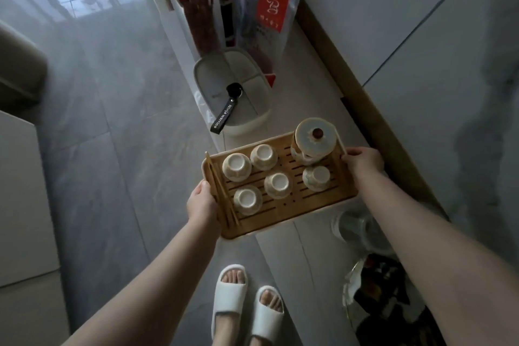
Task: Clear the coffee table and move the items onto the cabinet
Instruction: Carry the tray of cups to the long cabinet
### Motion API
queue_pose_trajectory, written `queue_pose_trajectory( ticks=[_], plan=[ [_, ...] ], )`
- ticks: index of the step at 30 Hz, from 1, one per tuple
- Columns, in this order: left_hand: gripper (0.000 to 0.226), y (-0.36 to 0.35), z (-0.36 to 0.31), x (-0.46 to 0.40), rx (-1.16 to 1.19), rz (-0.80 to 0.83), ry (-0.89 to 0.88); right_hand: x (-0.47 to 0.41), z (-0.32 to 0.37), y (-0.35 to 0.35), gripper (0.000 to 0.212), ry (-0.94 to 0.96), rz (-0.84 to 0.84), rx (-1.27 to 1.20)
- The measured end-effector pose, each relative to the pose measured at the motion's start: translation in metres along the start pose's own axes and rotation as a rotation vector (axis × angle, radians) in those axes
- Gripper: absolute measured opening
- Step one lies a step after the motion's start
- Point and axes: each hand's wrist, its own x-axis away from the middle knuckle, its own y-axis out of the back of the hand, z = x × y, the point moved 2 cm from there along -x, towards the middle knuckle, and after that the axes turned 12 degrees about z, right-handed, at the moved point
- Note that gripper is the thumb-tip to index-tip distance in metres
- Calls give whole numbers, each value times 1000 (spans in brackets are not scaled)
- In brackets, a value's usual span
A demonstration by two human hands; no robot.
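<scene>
I note my left hand gripping the near-left end of the wooden tea tray and my right hand gripping its far-right end; the tray spans between them over the cabinet top. Risk: any tilt could slide the upturned cups or topple the lidded teapot beside my right hand. Beyond the hands, the white dish crowds the landing space.
</scene>
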Motion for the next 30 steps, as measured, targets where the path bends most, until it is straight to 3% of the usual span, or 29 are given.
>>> queue_pose_trajectory(
  ticks=[6,20,30],
  plan=[
    [29,-18,15,-27,5,10,23,-30,-15,-17,23,26,58,-135],
    [30,-25,29,-67,-48,-10,-4,-50,-20,-31,47,116,217,50],
    [31,-32,30,-74,-150,1,-51,-56,-36,-32,49,77,243,-55]
  ],
)
